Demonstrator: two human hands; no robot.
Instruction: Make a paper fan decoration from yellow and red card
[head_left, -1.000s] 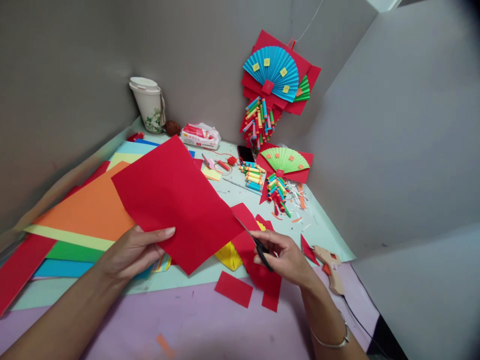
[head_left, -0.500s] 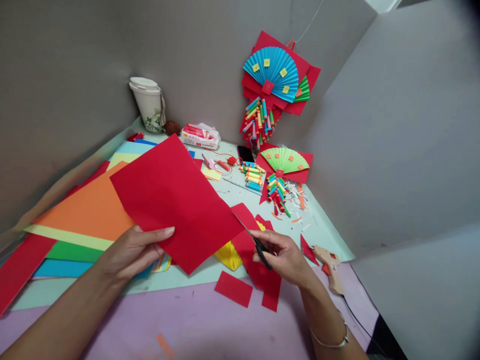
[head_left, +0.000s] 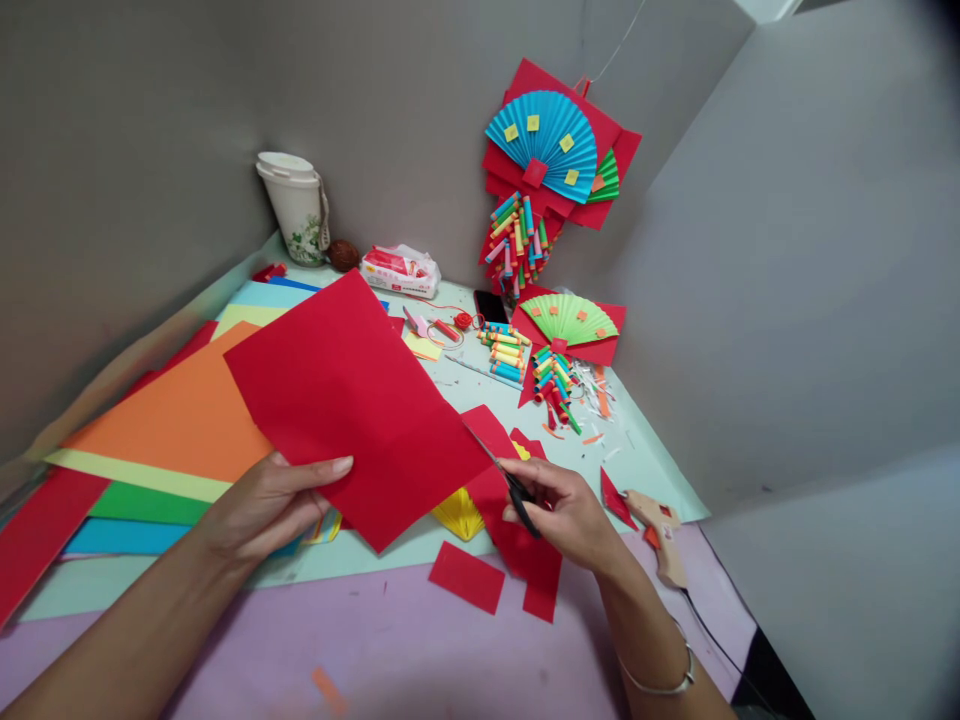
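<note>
My left hand [head_left: 281, 505] pinches a large red sheet of paper [head_left: 352, 400] near its lower edge, thumb on top and fingers underneath. The sheet is held up at a slant above the table. My right hand [head_left: 562, 505] grips black-handled scissors [head_left: 519, 492], whose blade lies along the sheet's right edge near its corner. Whether the blades are parted cannot be made out. Below the scissors lie red paper pieces [head_left: 540, 590] and a folded yellow paper fan [head_left: 460, 515], partly covered. A small red rectangle [head_left: 466, 577] rests close by.
Coloured paper sheets [head_left: 165, 420] are stacked at left. A glue gun [head_left: 660, 535] with a cord lies at right. Behind are a lidded cup [head_left: 294, 205], a tissue pack [head_left: 401, 270], a phone [head_left: 491, 306], rolled paper tubes [head_left: 506, 350] and a green fan decoration [head_left: 568, 320]. A blue fan decoration [head_left: 544, 145] hangs above.
The red sheet has shifted very slightly to the right with my left hand. The scissors and my right hand stay almost where they were.
</note>
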